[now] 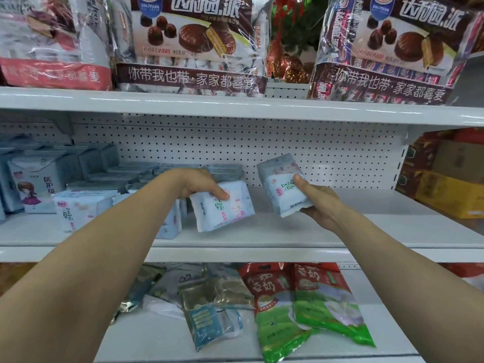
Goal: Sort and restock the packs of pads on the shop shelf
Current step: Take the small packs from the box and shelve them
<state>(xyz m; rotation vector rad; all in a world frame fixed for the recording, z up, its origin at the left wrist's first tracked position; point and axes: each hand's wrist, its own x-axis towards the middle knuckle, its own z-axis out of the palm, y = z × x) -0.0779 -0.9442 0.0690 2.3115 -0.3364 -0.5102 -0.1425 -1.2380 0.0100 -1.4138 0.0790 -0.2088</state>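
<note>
— What have we got in our left hand (200,186)?
— Its fingers (221,194) are closed on a tilted pad pack (222,208) over the middle shelf (262,235).
— And our right hand (318,201)?
— It grips another pack (282,187), raised off the shelf.

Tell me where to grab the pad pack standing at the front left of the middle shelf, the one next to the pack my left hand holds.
Grip the standing pad pack across its top edge, coming from above and in front. It stands upright with its face toward you, and the top is clear, while other packs crowd its sides. Both hands are full now, so free one first.
</note>
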